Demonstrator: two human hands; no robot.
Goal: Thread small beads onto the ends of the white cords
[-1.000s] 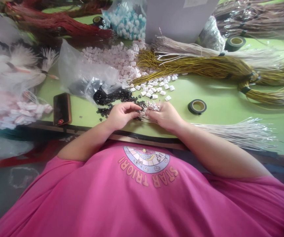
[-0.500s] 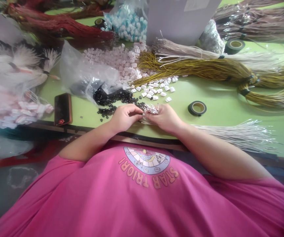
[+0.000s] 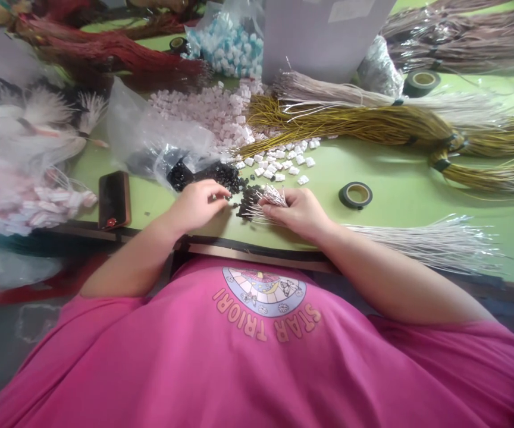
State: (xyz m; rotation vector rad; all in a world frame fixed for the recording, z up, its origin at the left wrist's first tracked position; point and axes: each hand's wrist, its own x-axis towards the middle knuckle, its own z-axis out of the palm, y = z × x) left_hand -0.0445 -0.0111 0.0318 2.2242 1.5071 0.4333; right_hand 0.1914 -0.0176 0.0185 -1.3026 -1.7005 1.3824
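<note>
My right hand (image 3: 304, 213) is closed around a bundle of thin white wires (image 3: 271, 195). The wire ends stick out to the left of the thumb, and the long tails (image 3: 435, 241) run out rightward under the forearm across the table. Small black connector pieces (image 3: 247, 203) cluster at the left ends of the wires; whether they are fitted on or lie beneath cannot be made out. My left hand (image 3: 200, 205) is apart from the bundle, thumb and forefinger parted, beside a heap of loose black pieces (image 3: 212, 173). Nothing shows between its fingertips.
Beyond the hands lie a clear plastic bag (image 3: 136, 128), a pile of white connectors (image 3: 207, 110) and yellow wire bundles (image 3: 373, 126). A black tape roll (image 3: 344, 196) sits to the right, a phone (image 3: 114, 199) to the left. A grey box (image 3: 315, 41) stands behind.
My left hand has moved left, away from the wire ends, toward the heap of black pieces, and its fingers have parted. My right hand keeps hold of the wires in nearly the same place.
</note>
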